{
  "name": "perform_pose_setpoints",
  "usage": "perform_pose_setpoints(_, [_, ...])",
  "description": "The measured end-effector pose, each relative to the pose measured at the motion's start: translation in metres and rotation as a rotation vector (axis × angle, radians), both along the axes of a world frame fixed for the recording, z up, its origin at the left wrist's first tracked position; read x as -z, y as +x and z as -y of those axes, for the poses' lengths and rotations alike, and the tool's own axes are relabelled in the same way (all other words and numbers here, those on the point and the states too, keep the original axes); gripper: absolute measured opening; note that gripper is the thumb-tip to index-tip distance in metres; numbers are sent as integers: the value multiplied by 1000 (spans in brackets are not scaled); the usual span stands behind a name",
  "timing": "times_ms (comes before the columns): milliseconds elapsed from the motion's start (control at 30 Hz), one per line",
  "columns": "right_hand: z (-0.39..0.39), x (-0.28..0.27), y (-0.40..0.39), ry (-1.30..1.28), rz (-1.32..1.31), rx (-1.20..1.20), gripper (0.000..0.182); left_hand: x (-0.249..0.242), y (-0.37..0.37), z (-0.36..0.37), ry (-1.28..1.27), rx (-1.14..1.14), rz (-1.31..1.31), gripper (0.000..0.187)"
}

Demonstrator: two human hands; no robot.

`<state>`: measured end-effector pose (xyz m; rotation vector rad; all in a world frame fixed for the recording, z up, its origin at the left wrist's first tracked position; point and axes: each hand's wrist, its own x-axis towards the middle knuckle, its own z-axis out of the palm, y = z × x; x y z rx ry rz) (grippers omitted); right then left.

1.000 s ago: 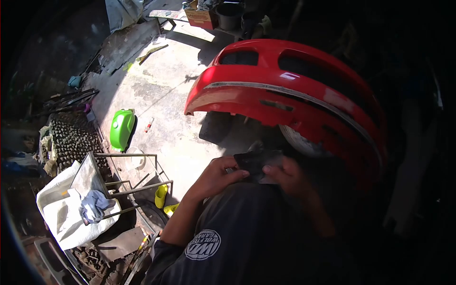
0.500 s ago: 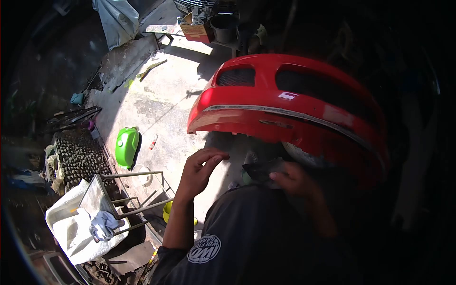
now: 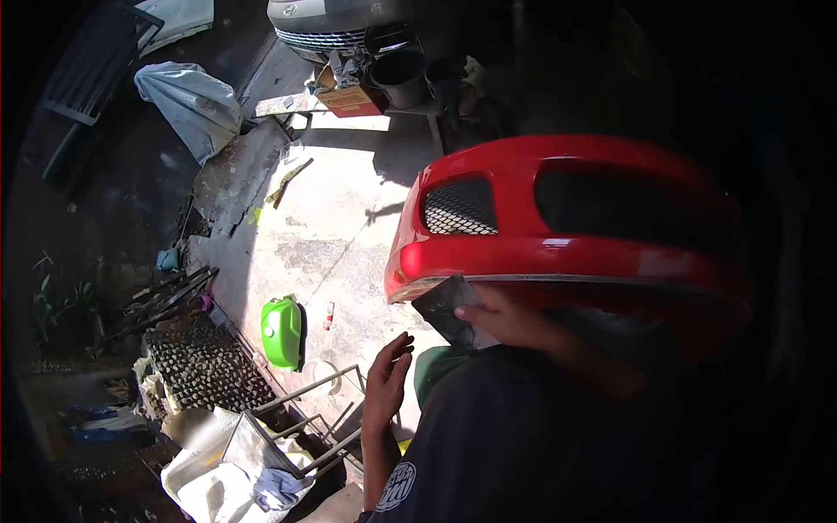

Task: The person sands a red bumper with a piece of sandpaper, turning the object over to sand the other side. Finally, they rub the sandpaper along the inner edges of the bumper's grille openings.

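A red car bumper [image 3: 514, 258] with dark mesh openings stands in front of me, its left end in sunlight. My right hand [image 3: 501, 315] grips a dark, flat sheet [image 3: 449, 315] just below the bumper's lower edge, thumb on top of it. What the sheet is made of I cannot make out. My left hand [image 3: 390, 375] is raised to the left of the sheet, fingers loosely bent and apart, holding nothing.
On the sunlit floor lie a green moulded part [image 3: 282, 333] and a small red-and-white tube [image 3: 329, 315]. A metal frame [image 3: 318, 397] stands at the lower left by a white sack [image 3: 205, 475]. A cardboard box [image 3: 353, 100] and dark buckets [image 3: 398, 78] are behind.
The view has shifted, so the floor objects and bumper appear farther right and lower. My right hand has brought the dark sheet up and left, into the light. My left hand is lower.
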<state>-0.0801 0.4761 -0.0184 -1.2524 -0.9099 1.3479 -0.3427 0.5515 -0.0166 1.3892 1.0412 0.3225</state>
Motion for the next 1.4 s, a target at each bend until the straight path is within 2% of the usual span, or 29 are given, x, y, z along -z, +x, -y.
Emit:
perform_pose_setpoints(67, [-25, -10, -8, -13, 120, 1, 52, 6, -18, -21, -47, -25, 53, 41])
perform_pose_setpoints(133, [-50, 7, -24, -4, 118, 33, 53, 21, -40, -50, -41, -11, 45, 42])
perform_pose_setpoints(200, [-80, 68, -57, 31, -12, 84, 55, 27, -59, -85, -57, 33, 36, 43])
perform_pose_setpoints(300, [-124, 94, -108, 98, -56, 279, 47, 36, -87, -139, -26, 158, 63, 46])
perform_pose_setpoints(400, [-161, 96, -148, -23, 94, 344, 35, 41, -110, -202, -20, 294, 106, 50])
perform_pose_setpoints(433, [-170, 94, -166, 12, -106, 387, 25, 36, -111, -219, -55, 297, 96, 51])
perform_pose_setpoints(500, [-183, 89, -195, 41, -244, 452, 30, 32, -109, -253, -148, 299, 94, 54])
perform_pose_setpoints(533, [-188, 82, -203, 41, -312, 486, 32, 40, -106, -266, -169, 276, 148, 46])
perform_pose_setpoints(600, [-196, 93, -211, 59, -231, 578, 35, 41, -84, -287, -215, 379, 156, 30])
perform_pose_setpoints(633, [-198, 99, -212, 63, -187, 621, 37, 37, -70, -292, -209, 416, 158, 16])
perform_pose_setpoints(667, [-196, 97, -209, 64, -246, 648, 36, 48, -57, -299, -184, 444, 166, 14])
perform_pose_setpoints(733, [-188, 94, -197, 70, -364, 688, 34, 59, -24, -308, -160, 554, 178, 13])
perform_pose_setpoints(767, [-186, 114, -191, 57, -310, 740, 28, 60, -7, -309, -171, 567, 201, 13])
perform_pose_setpoints(867, [-164, 70, -170, -167, -441, 829, 24, 72, 39, -314, -187, 637, 179, 19])
perform_pose_setpoints(1033, [-181, 113, -134, 71, -194, 1138, 26, 79, 111, -318, -109, 900, 93, 20])
perform_pose_setpoints(1133, [-193, 117, -100, 60, -167, 1265, 33, 80, 155, -325, -75, 1028, 87, 15])
perform_pose_setpoints(1267, [-211, 155, -61, -64, 59, 1279, 37, 111, 225, -355, -242, 1157, 37, 11])
perform_pose_setpoints(1300, [-216, 148, -60, -190, 129, 1317, 35, 118, 245, -363, -200, 1183, 38, 18])
perform_pose_setpoints(1333, [-220, 141, -56, -320, 200, 1348, 33, 134, 270, -375, -87, 1233, 75, 43])
perform_pose_setpoints(1367, [-223, 134, -50, -453, 274, 1375, 32, 157, 293, -387, 57, 1266, 129, 57])
perform_pose_setpoints(1400, [-229, 134, -46, -480, 282, 1434, 33, 166, 311, -389, 200, 1296, 186, 71])
